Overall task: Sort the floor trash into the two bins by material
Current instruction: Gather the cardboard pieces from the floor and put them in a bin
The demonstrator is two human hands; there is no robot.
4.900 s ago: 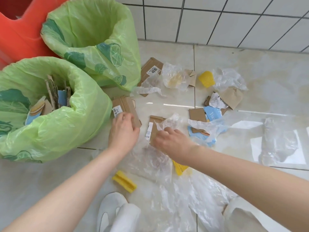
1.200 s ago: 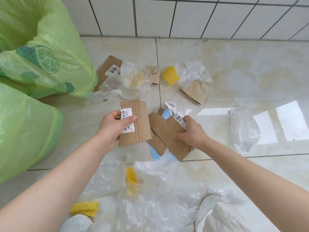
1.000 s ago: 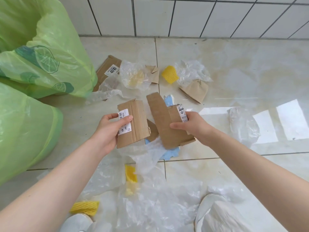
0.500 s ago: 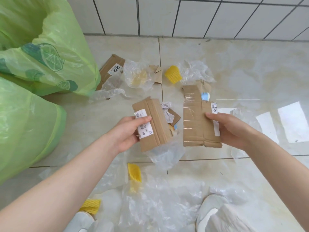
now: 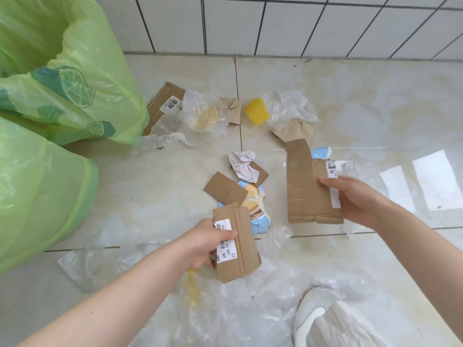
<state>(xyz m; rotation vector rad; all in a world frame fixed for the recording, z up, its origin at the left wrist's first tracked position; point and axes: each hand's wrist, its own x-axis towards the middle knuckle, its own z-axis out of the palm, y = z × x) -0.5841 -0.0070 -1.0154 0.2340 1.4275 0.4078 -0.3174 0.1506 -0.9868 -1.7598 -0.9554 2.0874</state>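
Cardboard is filling both my hands: my left hand (image 5: 204,242) is pinching a labelled cardboard piece (image 5: 238,242), my right hand (image 5: 350,196) is gripping a taped cardboard sheet (image 5: 307,186), both above the floor. Neither is binned yet; cardboard scraps (image 5: 225,190) and plastic film (image 5: 203,113) are lying scattered. Both green-lined bins (image 5: 75,96) are partly cropped, contents hidden.

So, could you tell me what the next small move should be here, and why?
Probably carry both cardboard pieces to a green-lined bin on the left. The left hand grips a labelled cardboard piece, the right hand another cardboard piece, so both hands are full.
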